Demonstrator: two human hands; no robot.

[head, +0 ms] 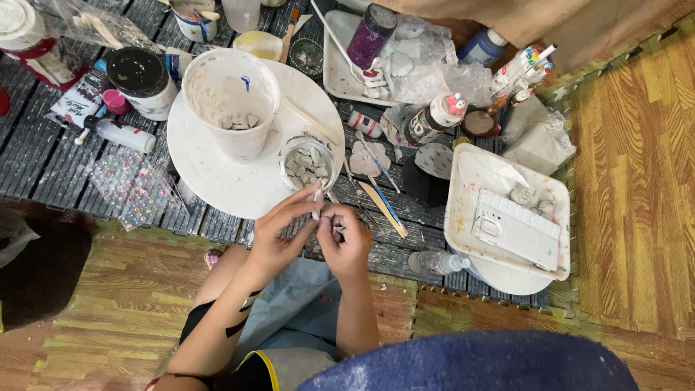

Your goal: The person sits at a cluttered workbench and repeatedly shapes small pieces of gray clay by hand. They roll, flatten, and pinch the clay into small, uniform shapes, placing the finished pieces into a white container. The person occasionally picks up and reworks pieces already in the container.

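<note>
A large round white plate [217, 170] smeared with pale clay sits on the dark slatted mat [43, 166], carrying a tall white plastic bucket [232, 101] with grey lumps at its bottom and, at the plate's near edge, a small clear glass jar [307, 164] filled with grey-white clay chunks. Just in front of the jar, the left hand [279, 232] and right hand [346, 242] meet above the mat's near edge, forearms rising from the lap and angled inward. The left hand's thumb and forefinger are pinched shut on a small pale stick-like piece [316, 199], the other fingers curled. The right hand's fingers are bent in tightly, tips touching the same piece from the other side; what else it grips cannot be told. The piece stands roughly upright, its long axis pointing toward the jar.
</note>
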